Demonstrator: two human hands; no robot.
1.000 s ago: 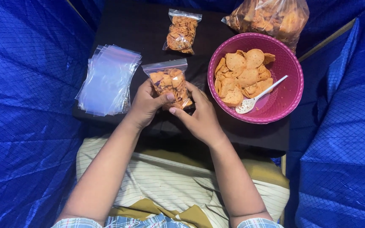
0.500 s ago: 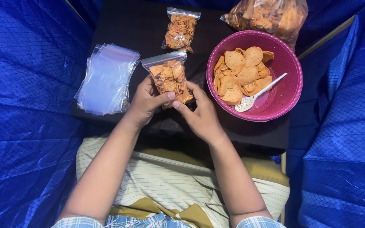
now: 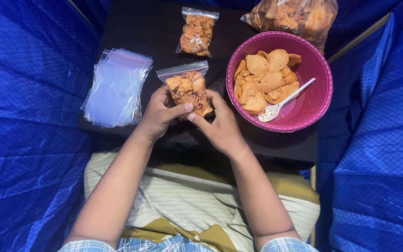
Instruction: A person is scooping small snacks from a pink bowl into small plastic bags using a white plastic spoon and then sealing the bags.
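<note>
I see both hands closed on a filled chip bag (image 3: pixel 188 91) above the desk (image 3: pixel 159 32): left hand (image 3: pixel 158 114) and right hand (image 3: pixel 219 127) grip its lower end. Its zip strip looks pressed shut, though I can't be sure. One finished bag (image 3: pixel 197 31) lies beyond; chips remain in the pink bowl (image 3: pixel 314 100), and empty bags (image 3: pixel 115 87) wait at left
</note>
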